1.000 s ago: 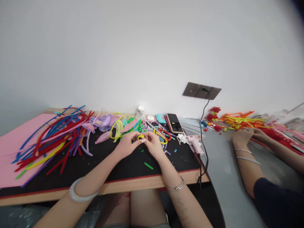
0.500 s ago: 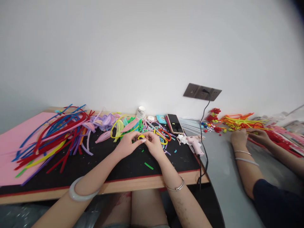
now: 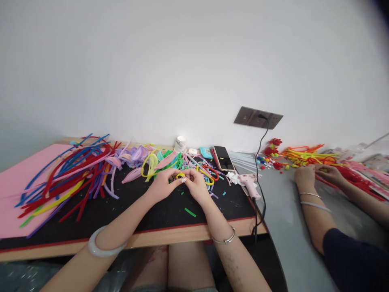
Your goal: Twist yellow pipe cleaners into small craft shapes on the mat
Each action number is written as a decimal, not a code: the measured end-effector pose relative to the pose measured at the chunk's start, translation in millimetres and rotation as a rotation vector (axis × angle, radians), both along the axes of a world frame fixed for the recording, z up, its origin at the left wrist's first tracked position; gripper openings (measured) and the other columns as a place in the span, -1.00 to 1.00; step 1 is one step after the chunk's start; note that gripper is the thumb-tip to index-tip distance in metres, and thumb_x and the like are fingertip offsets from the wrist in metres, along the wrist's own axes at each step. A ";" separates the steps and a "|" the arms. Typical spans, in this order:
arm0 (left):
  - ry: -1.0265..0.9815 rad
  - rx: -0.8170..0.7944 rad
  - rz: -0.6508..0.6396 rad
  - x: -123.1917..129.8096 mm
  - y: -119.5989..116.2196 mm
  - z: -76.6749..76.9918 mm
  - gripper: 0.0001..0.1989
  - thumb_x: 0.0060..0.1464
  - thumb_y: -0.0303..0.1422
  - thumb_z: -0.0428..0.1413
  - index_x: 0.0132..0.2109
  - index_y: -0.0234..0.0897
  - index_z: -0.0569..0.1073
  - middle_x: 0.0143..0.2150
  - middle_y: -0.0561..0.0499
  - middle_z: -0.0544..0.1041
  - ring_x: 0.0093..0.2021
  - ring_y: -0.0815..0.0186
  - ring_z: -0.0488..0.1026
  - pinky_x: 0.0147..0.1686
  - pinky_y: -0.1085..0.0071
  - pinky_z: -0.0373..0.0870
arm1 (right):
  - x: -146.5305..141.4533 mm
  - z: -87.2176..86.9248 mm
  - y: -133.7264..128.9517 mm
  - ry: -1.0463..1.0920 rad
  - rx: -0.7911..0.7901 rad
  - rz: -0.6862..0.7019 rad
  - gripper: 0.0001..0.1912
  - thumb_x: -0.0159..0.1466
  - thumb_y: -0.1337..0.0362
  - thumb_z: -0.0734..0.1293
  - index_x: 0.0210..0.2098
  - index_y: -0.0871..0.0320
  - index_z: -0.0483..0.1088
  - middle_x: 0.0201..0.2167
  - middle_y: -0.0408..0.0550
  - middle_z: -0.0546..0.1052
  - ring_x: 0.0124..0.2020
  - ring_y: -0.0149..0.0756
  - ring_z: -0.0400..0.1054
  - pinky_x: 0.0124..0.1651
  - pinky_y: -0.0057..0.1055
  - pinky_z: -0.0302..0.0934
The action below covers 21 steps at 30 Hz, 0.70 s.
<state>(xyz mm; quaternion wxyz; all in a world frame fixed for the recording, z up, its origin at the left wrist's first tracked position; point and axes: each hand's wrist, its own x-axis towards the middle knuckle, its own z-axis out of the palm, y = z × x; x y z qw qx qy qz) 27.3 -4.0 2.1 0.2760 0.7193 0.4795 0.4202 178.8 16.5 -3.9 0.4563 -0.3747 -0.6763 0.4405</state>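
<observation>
Head view, two hands at a table (image 3: 170,240). Left hand (image 3: 161,185) and right hand (image 3: 197,185) meet above a black mat (image 3: 133,211), between the table's front and back edges. Both pinch a single yellow piece (image 3: 180,175), thumbs and fingertips closed on it from either side; it bears a dark patch, perhaps a bead, though from where I stand it is too small to be sure. A green scrap (image 3: 190,212) lies between the hands and the front edge. Toward the left end, fuzzy sticks (image 3: 75,170) in red, blue and other colours are heaped partly over a pink sheet (image 3: 18,190). A paper cup (image 3: 180,143) stands at the back edge, with a phone (image 3: 224,158) lying to its right. Near the right edge, a pink glue gun (image 3: 251,186) rests just beside crumpled tissue (image 3: 233,177). Beyond that edge, another person's hands (image 3: 304,177) are close together over a grey table (image 3: 282,215).
</observation>
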 end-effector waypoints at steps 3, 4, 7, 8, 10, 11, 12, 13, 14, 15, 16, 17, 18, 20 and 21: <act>-0.005 -0.002 -0.009 -0.4 -0.2 0.1 -0.71 0.05 -0.18 0.06 -0.19 -0.30 0.44 -0.28 -0.01 0.52 -0.29 0.29 0.43 -0.30 0.41 0.33 | 0.1 -0.6 0.2 0.005 0.002 0.001 -0.87 0.08 0.30 0.29 -0.38 0.23 0.37 -0.61 -0.25 0.18 -0.57 -0.48 0.04 -0.47 -0.51 0.00; -0.002 -0.004 -0.009 -0.5 -0.2 0.0 -0.71 0.05 -0.18 0.06 -0.19 -0.30 0.44 -0.28 -0.01 0.51 -0.29 0.29 0.43 -0.30 0.41 0.33 | 0.1 -0.6 0.2 0.008 0.003 0.002 -0.87 0.08 0.30 0.29 -0.38 0.23 0.37 -0.61 -0.25 0.17 -0.57 -0.48 0.04 -0.47 -0.51 0.00; 0.004 -0.004 -0.003 -0.8 0.0 -1.0 -0.71 0.05 -0.17 0.06 -0.20 -0.30 0.44 -0.29 0.00 0.51 -0.31 0.29 0.42 -0.32 0.41 0.32 | -0.5 -0.5 0.2 0.013 0.008 0.004 -0.88 0.08 0.31 0.29 -0.38 0.23 0.38 -0.60 -0.25 0.17 -0.56 -0.47 0.05 -0.47 -0.51 0.00; 0.007 -0.002 0.000 -0.9 0.1 -1.4 -0.71 0.05 -0.17 0.05 -0.20 -0.30 0.44 -0.30 0.00 0.51 -0.31 0.30 0.42 -0.32 0.42 0.32 | -0.7 -0.4 0.4 0.015 0.009 0.006 -0.88 0.08 0.31 0.29 -0.38 0.23 0.38 -0.60 -0.25 0.17 -0.56 -0.47 0.05 -0.47 -0.51 0.00; 0.011 0.001 0.008 -0.9 0.3 -2.0 -0.71 0.05 -0.17 0.05 -0.20 -0.29 0.44 -0.30 0.01 0.51 -0.32 0.30 0.42 -0.34 0.43 0.31 | -1.0 -0.3 0.7 0.018 0.003 0.011 -0.87 0.08 0.31 0.29 -0.37 0.22 0.38 -0.60 -0.25 0.18 -0.56 -0.47 0.05 -0.47 -0.51 0.01; 0.012 0.000 0.010 -0.9 0.3 -2.1 -0.71 0.05 -0.17 0.05 -0.20 -0.29 0.45 -0.30 0.01 0.51 -0.33 0.31 0.42 -0.35 0.43 0.31 | -1.1 -0.4 0.9 0.019 -0.002 0.012 -0.87 0.08 0.31 0.29 -0.37 0.22 0.38 -0.60 -0.25 0.19 -0.56 -0.47 0.05 -0.47 -0.51 0.01; 0.012 -0.002 0.012 -0.8 0.3 -2.1 -0.72 0.05 -0.17 0.06 -0.21 -0.30 0.45 -0.31 0.01 0.51 -0.34 0.31 0.41 -0.36 0.43 0.31 | -1.1 -0.4 0.9 0.019 -0.007 0.013 -0.87 0.08 0.31 0.29 -0.37 0.22 0.38 -0.60 -0.25 0.19 -0.56 -0.47 0.06 -0.47 -0.51 0.01; 0.010 -0.005 0.011 -0.7 0.2 -1.9 -0.72 0.05 -0.17 0.06 -0.21 -0.30 0.45 -0.31 0.01 0.51 -0.35 0.32 0.41 -0.37 0.43 0.31 | -1.0 -0.5 0.8 0.019 -0.009 0.012 -0.87 0.08 0.32 0.29 -0.37 0.22 0.38 -0.60 -0.25 0.20 -0.56 -0.47 0.06 -0.47 -0.51 0.02; 0.007 -0.008 0.009 -0.6 0.2 -1.6 -0.71 0.04 -0.17 0.06 -0.21 -0.30 0.45 -0.30 0.01 0.51 -0.35 0.31 0.41 -0.37 0.43 0.31 | -0.9 -0.6 0.7 0.017 -0.009 0.011 -0.87 0.08 0.32 0.29 -0.37 0.22 0.38 -0.60 -0.24 0.20 -0.56 -0.47 0.06 -0.47 -0.51 0.02; 0.003 -0.009 0.007 -0.5 0.1 -1.3 -0.71 0.04 -0.17 0.06 -0.20 -0.30 0.45 -0.30 0.01 0.51 -0.34 0.31 0.42 -0.36 0.43 0.31 | -0.6 -0.7 0.6 0.017 -0.006 0.009 -0.87 0.08 0.32 0.29 -0.37 0.23 0.38 -0.60 -0.24 0.20 -0.56 -0.47 0.06 -0.46 -0.51 0.02; 0.001 -0.009 0.005 -0.4 0.1 -1.0 -0.71 0.04 -0.17 0.06 -0.20 -0.30 0.45 -0.29 0.00 0.51 -0.33 0.31 0.42 -0.35 0.43 0.31 | -0.4 -0.8 0.4 0.016 -0.002 0.008 -0.88 0.08 0.32 0.29 -0.37 0.22 0.38 -0.60 -0.24 0.20 -0.56 -0.47 0.06 -0.46 -0.51 0.02; -0.002 -0.008 0.006 -0.3 0.1 -0.8 -0.71 0.04 -0.18 0.06 -0.19 -0.29 0.44 -0.28 0.00 0.51 -0.31 0.30 0.42 -0.34 0.43 0.32 | -0.2 -0.9 0.4 0.014 0.001 0.007 -0.88 0.08 0.32 0.29 -0.37 0.22 0.38 -0.60 -0.24 0.20 -0.56 -0.47 0.06 -0.46 -0.51 0.02; -0.003 -0.007 0.005 -0.2 0.1 -0.6 -0.71 0.04 -0.18 0.06 -0.19 -0.29 0.44 -0.27 0.00 0.51 -0.30 0.30 0.43 -0.34 0.42 0.32 | -0.1 -0.9 0.3 0.013 0.002 0.006 -0.88 0.08 0.32 0.29 -0.37 0.22 0.38 -0.60 -0.24 0.19 -0.56 -0.47 0.06 -0.47 -0.51 0.02; -0.006 -0.005 0.001 -0.1 0.1 -0.5 -0.72 0.05 -0.18 0.06 -0.19 -0.29 0.44 -0.27 0.00 0.51 -0.29 0.29 0.43 -0.32 0.42 0.32 | 0.1 -0.6 0.3 0.010 0.003 0.005 -0.88 0.08 0.32 0.29 -0.37 0.22 0.38 -0.60 -0.24 0.19 -0.56 -0.47 0.06 -0.47 -0.50 0.01; -0.007 -0.004 -0.002 -0.1 0.1 -0.6 -0.72 0.05 -0.18 0.06 -0.19 -0.29 0.44 -0.27 0.00 0.51 -0.29 0.29 0.43 -0.31 0.42 0.32 | 0.0 -0.3 0.2 0.008 0.002 0.005 -0.88 0.08 0.32 0.29 -0.37 0.22 0.38 -0.60 -0.24 0.19 -0.56 -0.47 0.05 -0.47 -0.50 0.01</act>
